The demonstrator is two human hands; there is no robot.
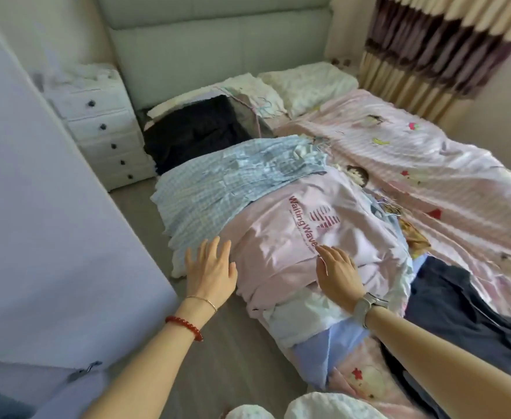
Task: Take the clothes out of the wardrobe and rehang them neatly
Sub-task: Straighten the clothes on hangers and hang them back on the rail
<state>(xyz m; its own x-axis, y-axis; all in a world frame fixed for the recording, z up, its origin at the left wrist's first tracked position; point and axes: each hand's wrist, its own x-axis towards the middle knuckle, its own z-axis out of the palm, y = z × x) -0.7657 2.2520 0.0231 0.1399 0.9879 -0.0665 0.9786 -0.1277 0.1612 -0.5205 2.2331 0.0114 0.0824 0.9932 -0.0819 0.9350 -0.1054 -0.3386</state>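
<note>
A heap of clothes lies along the near edge of the bed. On top is a pink T-shirt (281,237) printed with red "Waiting Wave" lettering. Beyond it lies a light blue checked garment (217,182), then a black garment (193,131). My left hand (210,270) hovers with spread fingers at the shirt's left edge, over the bedside. With straight fingers, my right hand (337,275) rests flat on the shirt's lower right part. Under the shirt show white and pale blue fabrics (317,334). Dark navy clothing (460,306) lies to the right.
The bed carries a pink striped cartoon duvet (414,164) and pillows (305,83) by the padded headboard. A white drawer chest (103,137) stands at the bed's left. A pale wardrobe door (36,207) fills the left. Curtains (429,55) hang at the back right. Grey floor (217,352) runs between.
</note>
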